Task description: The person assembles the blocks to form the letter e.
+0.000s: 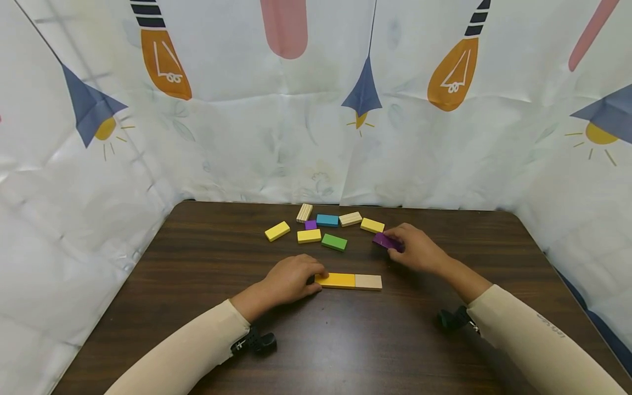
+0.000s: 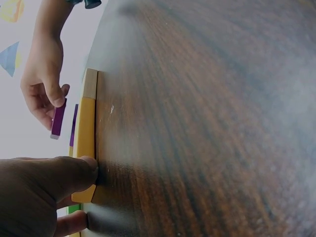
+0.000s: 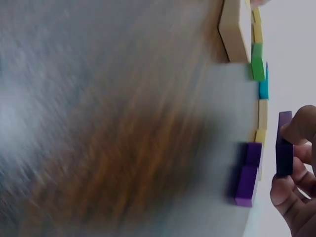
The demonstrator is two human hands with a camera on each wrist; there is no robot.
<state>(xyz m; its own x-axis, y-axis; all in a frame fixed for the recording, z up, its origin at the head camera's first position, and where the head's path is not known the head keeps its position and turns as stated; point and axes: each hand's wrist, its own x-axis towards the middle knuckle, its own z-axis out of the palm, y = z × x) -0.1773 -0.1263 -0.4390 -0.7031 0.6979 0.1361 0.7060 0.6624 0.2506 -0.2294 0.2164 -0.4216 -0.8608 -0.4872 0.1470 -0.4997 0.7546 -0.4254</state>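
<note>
My left hand (image 1: 291, 278) pinches the left end of a yellow wooden block (image 1: 340, 281), thumb at the near side and fingers over the far side. Against that block's right end lies a plain wood block (image 1: 368, 282), making one straight row. Farther right, my right hand (image 1: 417, 248) holds a purple block (image 3: 285, 143) between thumb and fingertips, raised off the table in both wrist views. Below it in the right wrist view, more purple (image 3: 247, 182) shows on the tabletop. A yellow block (image 1: 372, 225) lies just beyond the right hand.
Toward the back of the dark wooden table (image 1: 222, 247) lie loose blocks: green (image 1: 334, 242), blue (image 1: 327, 220), small purple (image 1: 310, 225), plain wood (image 1: 350, 219) and several yellow ones. A patterned white cloth (image 1: 296, 148) hangs behind the table.
</note>
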